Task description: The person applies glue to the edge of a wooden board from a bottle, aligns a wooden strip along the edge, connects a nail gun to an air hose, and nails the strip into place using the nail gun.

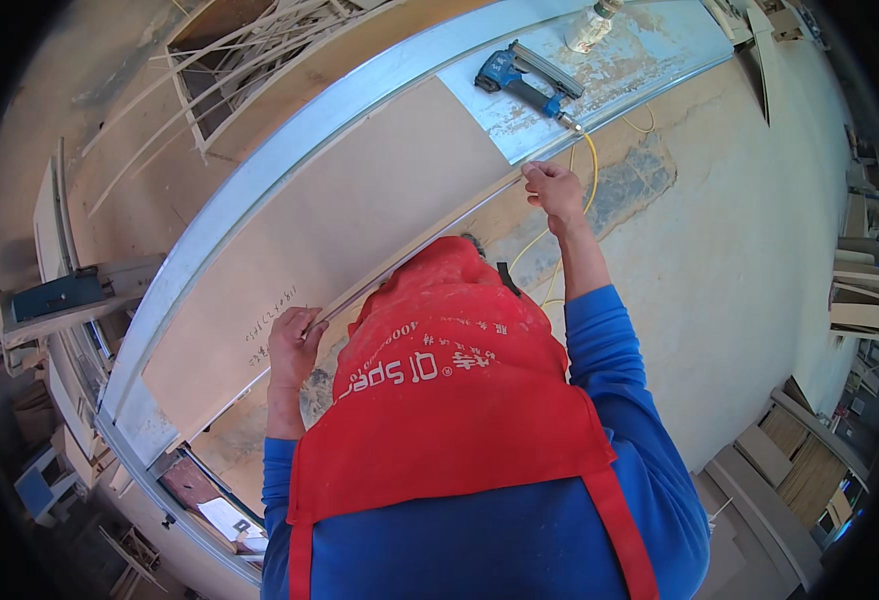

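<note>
A flat brown board (319,200) with handwriting on it lies on the pale blue worktable (504,110). Along its near edge runs a long thin pale strip (414,244). My left hand (294,345) is closed, pinching the strip at its left end beside the handwriting. At the other end, by the board's right corner, my right hand (556,193) pinches it between closed fingers. A blue nail gun (525,82) rests on the bare part of the table, beyond my right hand. My red apron (449,400) hides the floor between my arms.
A yellow air hose (593,165) drops from the nail gun to the floor. Behind it stands a clear bottle (591,30). Beyond the table's far side is a wooden bin of thin offcuts (259,60). Boards (779,450) are stacked at the right.
</note>
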A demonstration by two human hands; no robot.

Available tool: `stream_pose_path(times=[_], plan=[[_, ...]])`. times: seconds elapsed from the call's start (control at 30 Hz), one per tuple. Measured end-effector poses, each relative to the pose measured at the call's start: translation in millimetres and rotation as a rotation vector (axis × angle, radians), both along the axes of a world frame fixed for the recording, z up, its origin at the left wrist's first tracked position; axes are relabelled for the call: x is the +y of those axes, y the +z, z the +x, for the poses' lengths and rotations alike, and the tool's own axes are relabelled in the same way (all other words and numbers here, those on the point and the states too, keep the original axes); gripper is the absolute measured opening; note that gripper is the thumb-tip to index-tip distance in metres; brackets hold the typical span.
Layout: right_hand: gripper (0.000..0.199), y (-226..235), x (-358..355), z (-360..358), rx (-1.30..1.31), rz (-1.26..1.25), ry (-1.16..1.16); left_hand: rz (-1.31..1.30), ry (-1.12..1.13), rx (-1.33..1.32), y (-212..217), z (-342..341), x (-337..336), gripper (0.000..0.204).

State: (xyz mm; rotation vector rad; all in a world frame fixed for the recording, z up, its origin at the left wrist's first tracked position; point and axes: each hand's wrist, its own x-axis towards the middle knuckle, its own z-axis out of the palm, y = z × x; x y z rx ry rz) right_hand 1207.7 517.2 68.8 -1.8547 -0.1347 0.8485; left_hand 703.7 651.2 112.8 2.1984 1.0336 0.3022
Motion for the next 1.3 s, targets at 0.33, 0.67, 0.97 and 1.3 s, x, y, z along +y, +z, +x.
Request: stream_pose_path(times=[0.33, 0.67, 0.97, 1.3], plan=[[0.032, -7.3, 5.0, -3.6, 0.033, -0.065, 0.031, 0.035, 0.014, -0.065, -28.4, -8.2, 6.5, 0.016], [0.030, -15.8, 5.6, -8.4, 0.017, -0.090, 0.038, 0.065, -0.023, -0.032, -37.4, -11.1, 14.0, 0.016], [0.029, -19.4, 6.4, -7.9, 0.012, -0.096, 0.027, 0.091, -0.042, -0.039, -37.2, -8.4, 15.9, 0.015], [0.031, -21.5, 2.6, -8.9, 0.004, -0.107, 0.028, 0.137, -0.045, -0.055, -40.2, -9.0, 11.6, 0.013]])
